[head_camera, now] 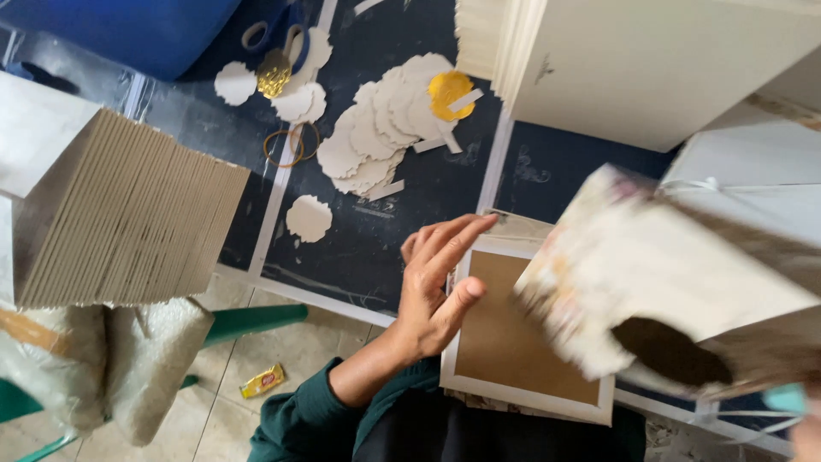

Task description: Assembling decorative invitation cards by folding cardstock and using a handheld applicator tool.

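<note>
My left hand (436, 282) lies flat, fingers spread, on the left edge of a brown card with a white border (513, 342) that rests on the dark table (368, 239) in front of me. A large cream sheet with a patterned edge (650, 274), blurred by motion, is held tilted over the right part of that card. Only a dark thumb of my right hand (671, 352) shows, pressed on the sheet's lower edge. My sleeve (299, 411) is dark green.
A thick stack of grey boards (120, 214) stands at the left. Scalloped cream paper rounds (376, 128), gold seals (449, 90) and rubber bands (286, 145) lie behind my hand. Cream card stacks (650, 60) and a white box (753, 180) fill the right. Wrapped bundles (128, 359) sit below.
</note>
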